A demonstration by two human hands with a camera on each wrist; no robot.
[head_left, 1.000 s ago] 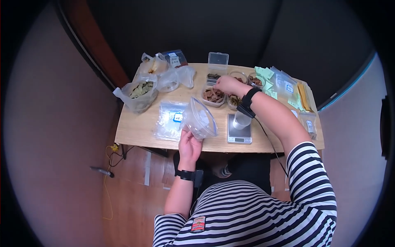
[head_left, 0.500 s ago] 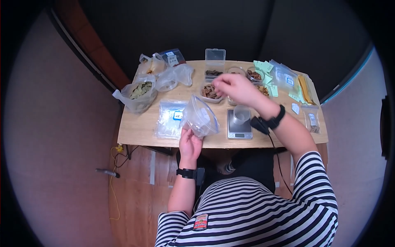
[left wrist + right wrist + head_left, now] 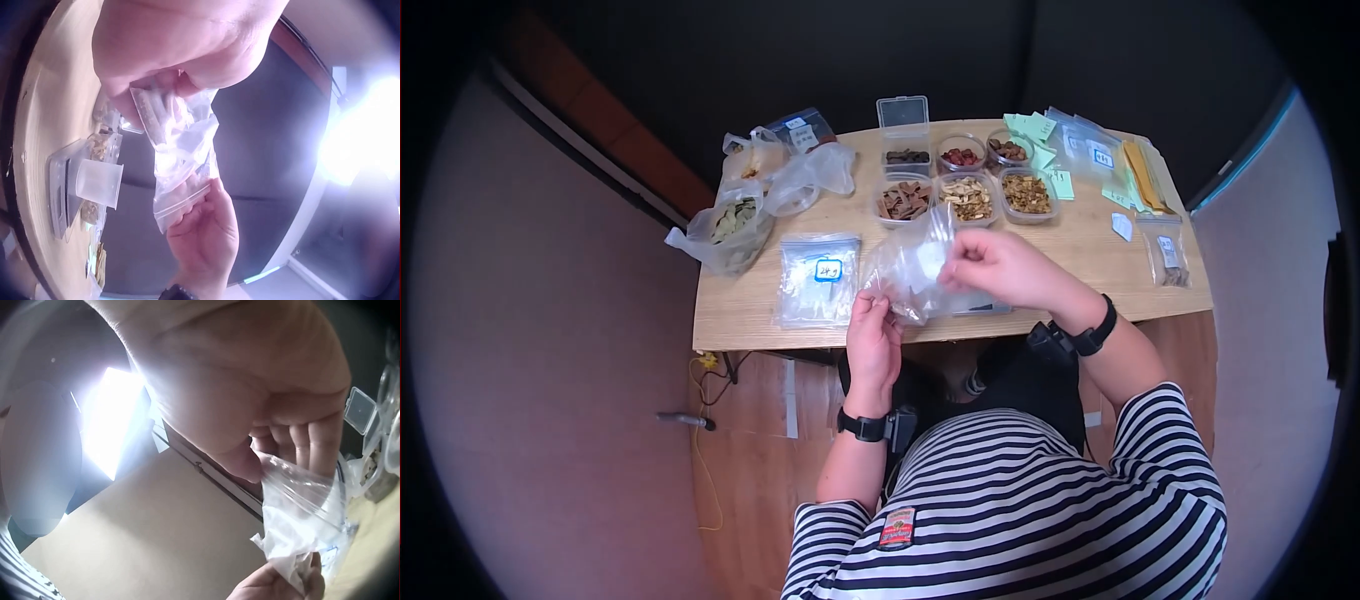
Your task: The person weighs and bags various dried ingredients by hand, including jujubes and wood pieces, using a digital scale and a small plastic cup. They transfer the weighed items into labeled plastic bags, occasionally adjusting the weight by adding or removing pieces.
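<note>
A clear zip bag (image 3: 897,268) with a white slip inside is held above the front of the table. My left hand (image 3: 874,345) grips the bag's lower end. The right hand (image 3: 1012,270) pinches the zip edge between thumb and fingers, which the left wrist view shows opposite the left hand. Under the right hand, a digital scale (image 3: 983,305) is mostly hidden in the head view. The left wrist view shows a translucent cup (image 3: 100,182) standing on it. Left of the held bag lies a stack of flat zip bags (image 3: 820,290) with a handwritten label.
Behind the hands stand several open containers of dried pieces, among them brown bark-like chips (image 3: 903,202) and red fruit (image 3: 961,157). Plastic bags, one with dried leaves (image 3: 733,222), sit at the left. Green paper slips (image 3: 1060,184) and a small filled bag (image 3: 1168,255) lie at the right.
My right hand has come back from over the bark-chip container to the bag and taken hold of its zip edge. The bag's mouth, wide before, is drawn together.
</note>
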